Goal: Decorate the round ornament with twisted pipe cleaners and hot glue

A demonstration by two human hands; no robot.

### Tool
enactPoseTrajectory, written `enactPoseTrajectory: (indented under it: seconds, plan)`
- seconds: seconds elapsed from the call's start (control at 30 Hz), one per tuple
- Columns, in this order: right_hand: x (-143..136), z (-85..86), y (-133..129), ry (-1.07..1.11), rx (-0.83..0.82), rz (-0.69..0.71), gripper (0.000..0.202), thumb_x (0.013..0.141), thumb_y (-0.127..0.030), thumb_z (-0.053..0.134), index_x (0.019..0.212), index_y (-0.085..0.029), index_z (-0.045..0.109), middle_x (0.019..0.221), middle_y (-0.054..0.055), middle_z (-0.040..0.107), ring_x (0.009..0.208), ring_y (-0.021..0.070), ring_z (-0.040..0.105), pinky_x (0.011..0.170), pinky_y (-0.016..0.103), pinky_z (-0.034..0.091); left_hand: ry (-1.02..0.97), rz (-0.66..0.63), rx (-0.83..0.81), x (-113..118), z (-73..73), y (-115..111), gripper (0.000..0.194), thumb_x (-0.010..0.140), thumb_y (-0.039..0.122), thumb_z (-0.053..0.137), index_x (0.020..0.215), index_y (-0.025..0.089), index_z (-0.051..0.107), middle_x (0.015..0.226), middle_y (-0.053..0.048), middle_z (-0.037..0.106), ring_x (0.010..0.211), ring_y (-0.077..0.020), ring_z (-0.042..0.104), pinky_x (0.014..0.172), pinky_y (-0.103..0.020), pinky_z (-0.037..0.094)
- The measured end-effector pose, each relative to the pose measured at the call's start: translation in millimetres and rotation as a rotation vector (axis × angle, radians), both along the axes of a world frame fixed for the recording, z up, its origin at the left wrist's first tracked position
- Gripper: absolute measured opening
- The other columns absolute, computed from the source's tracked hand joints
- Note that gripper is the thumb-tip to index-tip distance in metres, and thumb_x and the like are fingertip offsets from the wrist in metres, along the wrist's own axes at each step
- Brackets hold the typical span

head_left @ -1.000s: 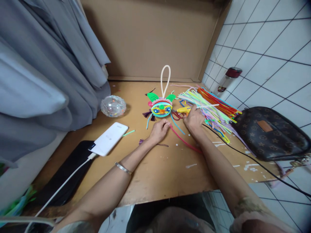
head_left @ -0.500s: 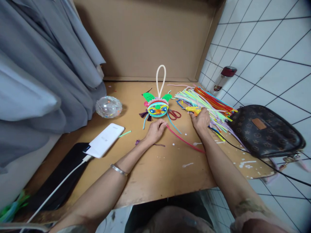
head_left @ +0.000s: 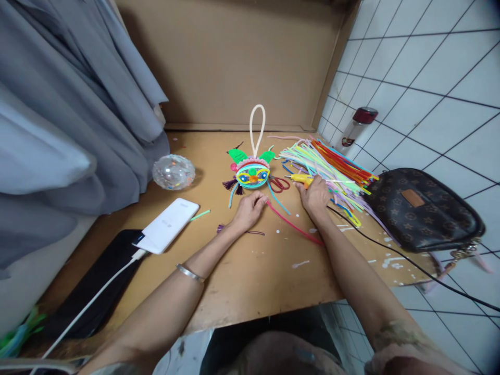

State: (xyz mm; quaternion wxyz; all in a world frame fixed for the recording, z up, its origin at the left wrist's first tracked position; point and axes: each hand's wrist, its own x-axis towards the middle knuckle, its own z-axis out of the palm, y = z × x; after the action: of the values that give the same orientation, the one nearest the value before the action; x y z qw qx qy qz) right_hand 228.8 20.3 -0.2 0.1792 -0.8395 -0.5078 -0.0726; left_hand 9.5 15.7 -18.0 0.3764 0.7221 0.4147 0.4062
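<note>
My left hand [head_left: 250, 209] pinches one end of a red pipe cleaner [head_left: 291, 225], which trails across the table toward my right forearm. Closed around the handle of a yellow hot glue gun [head_left: 302, 179] is my right hand [head_left: 314, 196]; the nozzle points left. Just beyond my left hand sits a colourful animal-head ornament [head_left: 253, 174] with green ears, blue eyes, an orange nose and a white loop [head_left: 257, 127] standing up from its top. Red-handled scissors [head_left: 279, 184] lie between the ornament and the glue gun. A purple tassel [head_left: 221, 228] is partly behind my left wrist.
Many pipe cleaners [head_left: 332, 166] are heaped at the right, beside a brown patterned bag [head_left: 425, 208] and a red-lidded bottle [head_left: 357, 127]. A clear ball [head_left: 174, 172] and a white power bank [head_left: 167, 226] with a cable are at left. The glue gun's black cord [head_left: 390, 243] runs right.
My right hand has drawn the glue gun slightly left, toward the ornament and my left hand. The left hand stays nearly still with the red pipe cleaner.
</note>
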Motion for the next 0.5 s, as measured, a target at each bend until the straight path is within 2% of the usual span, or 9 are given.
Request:
enactPoseTrajectory:
  seconds: [0.1,0.2,0.3,0.4,0.5]
  plan:
    - [-2.7,2.9,-2.3,-0.036,0.044,0.006,0.053,0.099,-0.049,0.047,0.128,-0.005,0.053,0.124,0.026,0.060,0.115,0.0360,0.056,0.093,0.043,0.042,-0.003,-0.002,-0.016,-0.3,0.6,-0.8,0.025,0.094,0.036,0.050,0.075,0.020,0.056,0.059,0.002,0.053,0.060,-0.0144,0.048,0.059,-0.026,0.039]
    - [-5.5,8.7,-5.0,-0.046,0.123,0.045,0.045,0.099,-0.039,0.043,0.129,-0.007,0.055,0.126,0.024,0.059,0.118,0.0360,0.052,0.098,0.047,0.039,-0.009,-0.008,-0.017,-0.7,1.1,-0.5,0.026,0.094,0.036,0.050,0.075,0.020,0.056,0.061,0.002,0.053,0.063,-0.0148,0.049,0.063,-0.027,0.041]
    - [-11.6,14.5,-8.2,-0.003,0.221,0.177,0.037,0.099,-0.027,0.036,0.123,-0.012,0.060,0.123,0.021,0.061,0.118,0.0327,0.053,0.101,0.046,0.038,-0.047,0.014,0.036,-1.3,0.7,2.0,0.024,0.092,0.034,0.053,0.074,0.020,0.057,0.072,-0.001,0.059,0.074,-0.0167,0.054,0.074,-0.029,0.046]
    - [-27.4,16.5,-13.8,0.071,0.307,0.356,0.034,0.098,-0.021,0.033,0.109,-0.017,0.066,0.114,0.017,0.065,0.115,0.0290,0.056,0.101,0.042,0.040,-0.087,0.060,0.080,-2.0,-0.6,4.6,0.023,0.089,0.033,0.056,0.071,0.020,0.057,0.081,-0.004,0.062,0.085,-0.0187,0.057,0.085,-0.032,0.048]
    - [-53.1,13.5,-23.6,0.137,0.360,0.498,0.033,0.098,-0.024,0.034,0.101,-0.019,0.067,0.108,0.015,0.069,0.109,0.0264,0.060,0.100,0.039,0.043,-0.123,0.079,0.065,-2.6,-2.3,5.0,0.025,0.091,0.037,0.054,0.072,0.020,0.055,0.077,-0.003,0.060,0.081,-0.0179,0.055,0.083,-0.031,0.047]
